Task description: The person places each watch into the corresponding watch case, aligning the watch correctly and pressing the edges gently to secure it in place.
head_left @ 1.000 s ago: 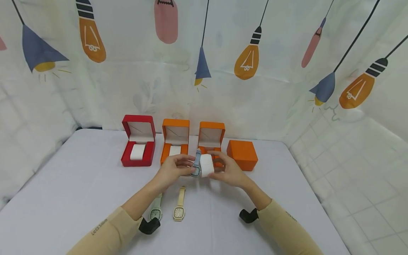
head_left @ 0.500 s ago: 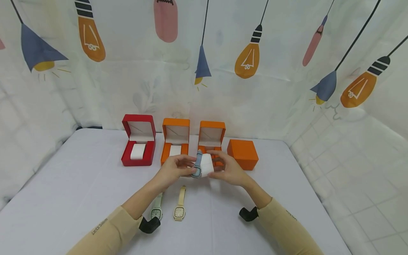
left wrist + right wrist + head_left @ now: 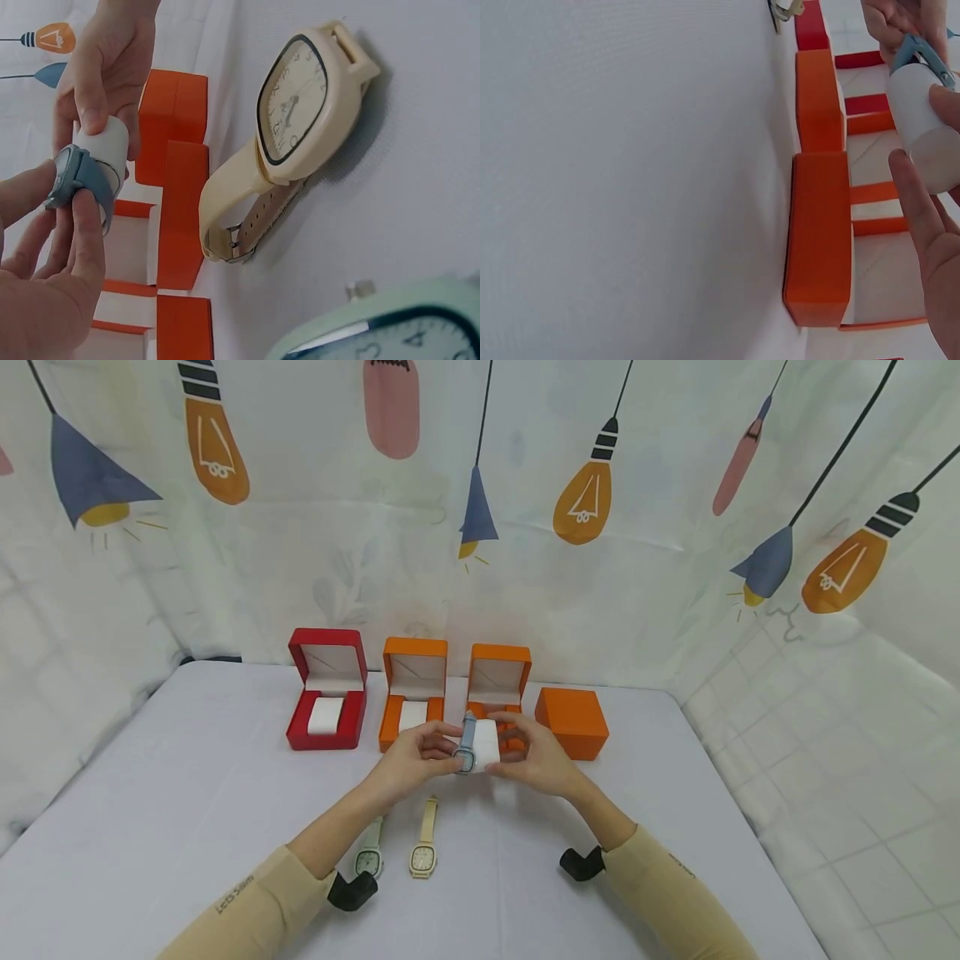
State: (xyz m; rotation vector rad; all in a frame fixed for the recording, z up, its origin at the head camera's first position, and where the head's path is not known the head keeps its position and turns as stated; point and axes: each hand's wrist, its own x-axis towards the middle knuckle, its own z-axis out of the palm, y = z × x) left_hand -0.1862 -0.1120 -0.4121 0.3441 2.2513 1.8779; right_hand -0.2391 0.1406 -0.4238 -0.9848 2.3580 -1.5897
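Above the table, my left hand (image 3: pixel 411 762) pinches a light-blue wristwatch (image 3: pixel 467 747) by its case and strap. My right hand (image 3: pixel 542 758) grips a white watch cushion (image 3: pixel 487 745), with its fingers and thumb on either side. In the left wrist view, the blue strap (image 3: pixel 95 176) loops around the near end of the cushion (image 3: pixel 109 142). From the right wrist view, much of the white cushion (image 3: pixel 915 105) sticks out beyond the strap. A cream wristwatch (image 3: pixel 423 856) and a mint-green wristwatch (image 3: pixel 368 862) lie on the table, the green one partly behind the left wrist camera.
Behind the hands stand an open red watch box (image 3: pixel 297 735) and an open orange box (image 3: pixel 416 648), each with a white cushion. Another open orange box (image 3: pixel 500 652) is partly hidden by the right hand. To its right sits a closed orange box (image 3: pixel 572 724).
The blue watch and the white cushion have come together, closing the gap between them; the strap has slid further onto the cushion. The boxes and the other watches stay put.
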